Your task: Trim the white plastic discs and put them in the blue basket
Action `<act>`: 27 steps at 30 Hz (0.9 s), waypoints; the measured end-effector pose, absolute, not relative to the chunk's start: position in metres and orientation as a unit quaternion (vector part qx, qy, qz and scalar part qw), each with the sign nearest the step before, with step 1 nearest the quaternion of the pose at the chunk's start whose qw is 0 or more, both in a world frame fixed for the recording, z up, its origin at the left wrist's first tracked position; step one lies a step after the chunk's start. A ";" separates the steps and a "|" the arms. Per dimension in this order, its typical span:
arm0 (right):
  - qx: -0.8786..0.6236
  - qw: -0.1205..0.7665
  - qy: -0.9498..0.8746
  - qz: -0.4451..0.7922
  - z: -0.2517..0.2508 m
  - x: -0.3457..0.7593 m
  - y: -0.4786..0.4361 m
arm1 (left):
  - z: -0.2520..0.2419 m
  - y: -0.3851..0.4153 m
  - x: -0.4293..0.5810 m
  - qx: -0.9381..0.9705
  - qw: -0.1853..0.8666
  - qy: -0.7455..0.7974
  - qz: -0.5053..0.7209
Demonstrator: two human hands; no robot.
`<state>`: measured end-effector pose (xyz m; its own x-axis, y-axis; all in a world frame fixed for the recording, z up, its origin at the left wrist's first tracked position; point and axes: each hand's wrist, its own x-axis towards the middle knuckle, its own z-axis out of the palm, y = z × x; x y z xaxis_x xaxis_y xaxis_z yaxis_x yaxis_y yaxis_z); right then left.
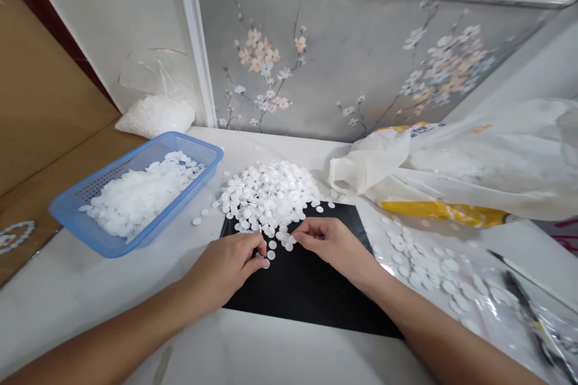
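A heap of small white round discs lies on the white table and over the back edge of a black sheet. My left hand is at the heap's front left, thumb and fingers curled in a pinch on a white disc. To the right, my right hand pinches at the front edge of the heap, with a white disc at its fingertips. One loose disc rests on the black sheet between the hands.
At left stands a blue basket of discs, a clear bag of white pieces behind it. On the right are a white and yellow plastic bag, discs in clear plastic and a black-handled tool. A floral framed panel stands behind.
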<state>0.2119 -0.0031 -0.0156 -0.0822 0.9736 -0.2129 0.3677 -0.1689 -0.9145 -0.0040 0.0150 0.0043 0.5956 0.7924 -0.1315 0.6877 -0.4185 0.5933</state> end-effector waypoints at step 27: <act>-0.581 0.307 -0.615 0.435 -0.013 0.211 -0.004 | -0.008 0.015 0.001 0.860 0.278 0.404 0.139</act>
<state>0.2108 -0.0041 -0.0126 -0.1361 0.9825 -0.1275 0.4474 -0.0539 -0.8927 0.0008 0.0152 -0.0078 0.6344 0.7728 0.0152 0.6178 -0.5188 0.5908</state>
